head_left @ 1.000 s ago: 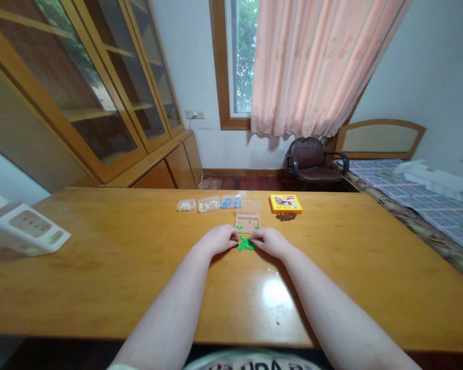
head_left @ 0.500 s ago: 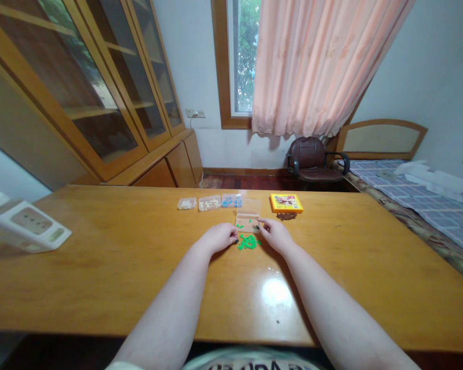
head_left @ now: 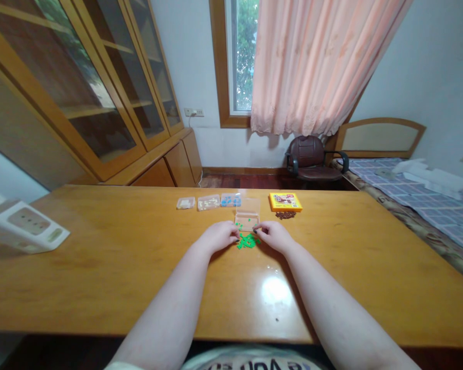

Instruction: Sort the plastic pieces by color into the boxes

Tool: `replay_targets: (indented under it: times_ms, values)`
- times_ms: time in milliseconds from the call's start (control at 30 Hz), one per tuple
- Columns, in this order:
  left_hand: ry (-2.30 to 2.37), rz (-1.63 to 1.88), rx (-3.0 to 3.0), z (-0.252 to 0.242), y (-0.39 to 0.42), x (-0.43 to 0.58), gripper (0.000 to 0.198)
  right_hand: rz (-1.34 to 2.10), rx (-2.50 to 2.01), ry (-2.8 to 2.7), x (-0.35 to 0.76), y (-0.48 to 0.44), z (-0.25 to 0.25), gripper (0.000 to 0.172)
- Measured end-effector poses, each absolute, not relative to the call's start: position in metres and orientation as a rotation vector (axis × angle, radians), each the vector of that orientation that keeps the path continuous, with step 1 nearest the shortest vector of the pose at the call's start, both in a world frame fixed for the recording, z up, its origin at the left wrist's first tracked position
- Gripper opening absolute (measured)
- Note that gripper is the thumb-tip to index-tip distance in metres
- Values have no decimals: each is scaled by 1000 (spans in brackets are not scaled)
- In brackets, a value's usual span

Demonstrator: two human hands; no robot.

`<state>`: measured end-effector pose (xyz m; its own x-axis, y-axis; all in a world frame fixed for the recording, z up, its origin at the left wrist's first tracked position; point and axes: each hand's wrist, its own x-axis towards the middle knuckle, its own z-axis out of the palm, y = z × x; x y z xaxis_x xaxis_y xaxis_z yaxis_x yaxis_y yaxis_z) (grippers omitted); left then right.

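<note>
A loose pile of small green pieces (head_left: pixel 248 241) lies on the table between my hands. Just beyond it stands an open clear plastic box (head_left: pixel 247 221) with its lid tipped back and a few green pieces inside. My left hand (head_left: pixel 223 236) is at the pile's left edge, thumb and fingers pinched together; anything between the fingertips is too small to see. At the box's near right corner is my right hand (head_left: pixel 273 234), its fingers bent and closed near the pile. What they hold, if anything, is hidden.
Behind stand clear boxes with blue pieces (head_left: pixel 231 200), cream pieces (head_left: pixel 209 203) and whitish pieces (head_left: pixel 185 203). A yellow box (head_left: pixel 285 202) lies back right, with brown pieces (head_left: pixel 286 215) before it. A white container (head_left: pixel 25 223) sits at the left.
My right hand has drawn back from over the clear box to its near corner, beside the pile. More green pieces show at the box's left side. My left hand has barely shifted.
</note>
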<state>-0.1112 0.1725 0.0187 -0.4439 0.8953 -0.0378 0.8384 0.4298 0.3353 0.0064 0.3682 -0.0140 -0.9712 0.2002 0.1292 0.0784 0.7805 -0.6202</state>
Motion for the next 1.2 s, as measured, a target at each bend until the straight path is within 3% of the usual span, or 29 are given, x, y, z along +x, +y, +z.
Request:
replay_targets:
  times_ms: [333,600,867,1200]
  values:
    - [2442,341,1508,12,177,-109,10,1041,65,-2929,11,357,-13,17]
    - [2401,362,1468,13,176,-108,12,985,126,-2974,11,350,-11,22]
    - [2615,911,1390,5,179,-122,16,958,165,-2973,12,347,-11,18]
    - [2557,559,1475,14,180,-112,11,845,243,-2998,11,347,-11,17]
